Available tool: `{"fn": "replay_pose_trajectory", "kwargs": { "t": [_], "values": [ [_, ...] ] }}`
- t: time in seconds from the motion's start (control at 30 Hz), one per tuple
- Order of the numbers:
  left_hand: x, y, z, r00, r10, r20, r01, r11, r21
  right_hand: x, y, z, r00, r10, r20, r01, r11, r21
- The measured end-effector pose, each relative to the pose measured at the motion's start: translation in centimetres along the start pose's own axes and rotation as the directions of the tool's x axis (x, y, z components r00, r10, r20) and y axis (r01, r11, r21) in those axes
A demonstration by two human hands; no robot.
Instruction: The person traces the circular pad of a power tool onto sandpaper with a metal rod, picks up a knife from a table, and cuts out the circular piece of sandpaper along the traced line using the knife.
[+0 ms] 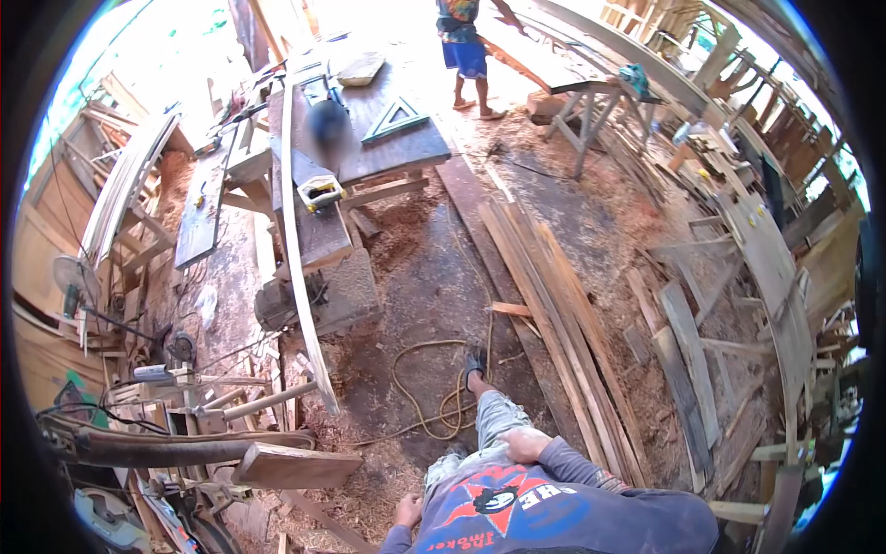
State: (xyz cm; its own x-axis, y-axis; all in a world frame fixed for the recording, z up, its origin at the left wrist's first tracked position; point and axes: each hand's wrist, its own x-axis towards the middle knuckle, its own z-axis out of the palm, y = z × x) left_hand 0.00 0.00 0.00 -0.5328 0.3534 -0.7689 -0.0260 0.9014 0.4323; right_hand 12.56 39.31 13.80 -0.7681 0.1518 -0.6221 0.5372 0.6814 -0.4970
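The right hand (526,445) rests on the light trousers (500,418); its fingers are too indistinct to tell released from clenched. The left hand (407,511) hangs near the trousers, its grip unclear too. The dark shirt (591,517) carries red and white print, upside down: "CHE" and, less surely, "The Smoker". Left of the left hand lies a wooden block (300,466); a yellowish cord (423,343) loops around the foot area. Long boards (563,323) lie right. Far left, a triangular frame (395,121) sits on the surface (374,157); far right stands another person (464,57).
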Motion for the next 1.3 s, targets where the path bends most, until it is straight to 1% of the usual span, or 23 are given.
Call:
{"fn": "replay_pose_trajectory", "kwargs": {
  "t": [0.07,0.1,0.17,0.23,0.3,0.37,0.43,0.47,0.5,0.57,0.6,0.63,0.67,0.7,0.77,0.9,0.97,1.03,1.17,1.2,1.23,1.27,1.3],
  "values": [
    [-1.3,0.7,2.6,0.998,0.044,-0.04,-0.046,0.998,-0.035,0.4,3.1,1.6,0.976,-0.071,0.206,0.08,0.996,-0.034],
    [5.2,3.5,-7.1,0.991,0.015,-0.133,-0.011,1.0,0.026,11.6,0.6,-3.1,0.969,-0.179,0.173,0.179,0.984,0.018],
    [6.0,9.6,-6.5,0.994,-0.049,-0.093,0.048,0.999,-0.023,12.3,2.2,-9.6,0.986,-0.154,0.058,0.158,0.984,-0.077],
    [11.2,14.1,-6.5,0.993,-0.018,-0.113,0.019,1.0,0.008,15.0,3.8,-17.0,0.982,-0.189,0.001,0.188,0.979,-0.074],
    [14.2,18.3,-8.5,0.993,-0.006,-0.121,0.014,0.998,0.066,17.7,5.0,-23.6,0.996,-0.087,0.005,0.087,0.987,-0.131],
    [16.3,25.3,-11.1,0.98,0.17,-0.106,-0.159,0.981,0.109,19.0,6.4,-29.6,0.991,-0.013,-0.136,0.002,0.997,-0.083],
    [21.6,28.6,-13.0,0.98,0.192,-0.062,-0.159,0.925,0.346,19.2,8.5,-33.9,0.925,0.004,-0.379,0.016,0.999,0.051],
    [22.0,31.5,-14.2,0.974,0.206,-0.1,-0.165,0.935,0.314,19.1,9.6,-35.5,0.898,0.034,-0.438,0.006,0.996,0.09],
    [21.8,36.0,-16.0,0.966,0.22,-0.138,-0.174,0.943,0.284,18.4,10.1,-37.4,0.903,0.087,-0.42,-0.042,0.992,0.115],
    [22.9,41.7,-17.9,0.964,0.187,-0.19,-0.165,0.978,0.127,18.2,12.9,-38.6,0.902,0.154,-0.404,-0.118,0.987,0.111],
    [24.5,43.2,-18.5,0.972,0.202,-0.121,-0.188,0.975,0.117,18.0,14.4,-38.3,0.898,0.202,-0.391,-0.164,0.978,0.127],
    [26.0,44.6,-18.7,0.972,0.213,-0.103,-0.199,0.971,0.129,17.6,15.1,-38.6,0.891,0.255,-0.377,-0.214,0.966,0.147],
    [27.4,46.0,-18.8,0.962,0.254,-0.096,-0.235,0.956,0.176,17.2,15.8,-39.0,0.896,0.344,-0.28,-0.309,0.937,0.162],
    [28.1,47.7,-19.1,0.952,0.293,-0.086,-0.268,0.937,0.222,17.0,16.2,-39.3,0.888,0.367,-0.277,-0.327,0.928,0.179],
    [29.6,51.0,-20.0,0.959,0.276,-0.065,-0.259,0.947,0.192,17.0,16.8,-39.2,0.876,0.475,-0.082,-0.455,0.871,0.186],
    [34.4,54.6,-21.8,0.955,0.297,0.018,-0.291,0.921,0.26,20.0,17.3,-39.7,0.887,0.459,-0.057,-0.438,0.873,0.216],
    [37.3,56.7,-22.9,0.954,0.291,0.065,-0.297,0.903,0.311,22.8,17.5,-40.7,0.915,0.385,-0.121,-0.348,0.904,0.25],
    [39.5,59.6,-23.6,0.932,0.357,0.06,-0.357,0.88,0.314,25.3,16.7,-44.5,0.918,0.39,-0.068,-0.36,0.894,0.268],
    [45.9,65.5,-24.9,0.936,0.349,0.04,-0.349,0.911,0.219,30.6,17.0,-51.7,0.952,0.275,-0.132,-0.248,0.95,0.192],
    [48.5,66.6,-25.2,0.935,0.351,0.053,-0.354,0.91,0.215,32.0,17.6,-53.5,0.931,0.283,-0.232,-0.241,0.951,0.193],
    [50.6,68.5,-26.1,0.935,0.337,0.109,-0.354,0.896,0.269,33.5,17.7,-55.8,0.905,0.281,-0.32,-0.228,0.954,0.193],
    [53.7,69.6,-26.6,0.938,0.319,0.137,-0.347,0.884,0.314,34.6,17.1,-59.3,0.904,0.347,-0.249,-0.308,0.934,0.183],
    [52.7,73.8,-28.9,0.941,0.303,0.151,-0.337,0.879,0.337,35.8,16.9,-62.2,0.926,0.308,-0.22,-0.288,0.95,0.122]
  ]
}}
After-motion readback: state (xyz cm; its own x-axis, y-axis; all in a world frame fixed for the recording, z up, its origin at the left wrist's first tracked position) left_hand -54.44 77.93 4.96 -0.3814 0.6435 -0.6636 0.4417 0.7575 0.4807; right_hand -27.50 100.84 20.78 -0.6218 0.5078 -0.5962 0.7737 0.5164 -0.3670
